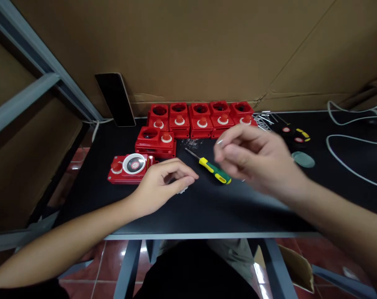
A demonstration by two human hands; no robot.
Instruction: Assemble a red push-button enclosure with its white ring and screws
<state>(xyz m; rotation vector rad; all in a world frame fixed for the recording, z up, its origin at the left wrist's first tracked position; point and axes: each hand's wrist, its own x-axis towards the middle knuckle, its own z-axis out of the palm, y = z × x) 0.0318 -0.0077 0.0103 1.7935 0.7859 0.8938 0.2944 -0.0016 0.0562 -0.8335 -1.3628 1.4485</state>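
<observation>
My left hand (163, 182) hovers over the table beside a red box (132, 169) with a white-ringed round window and a red knob. Its fingers are curled with thumb and forefinger close together; a small white piece (182, 190) peeks out under the thumb, and I cannot tell whether it is held. My right hand (250, 158), slightly blurred, is raised over the table with a small silvery piece (220, 142) pinched at its fingertips. Between the hands lies a screwdriver (215, 170) with a green and yellow handle, its tip pointing to the back left.
Several red housings (201, 120) line the cardboard wall, with another red housing (155, 142) in front. A dark phone-like slab (116, 99) leans on the wall. At right are metal rods (266, 118), round black parts (298, 140), a clear disc (303, 159) and a white cable (340, 160).
</observation>
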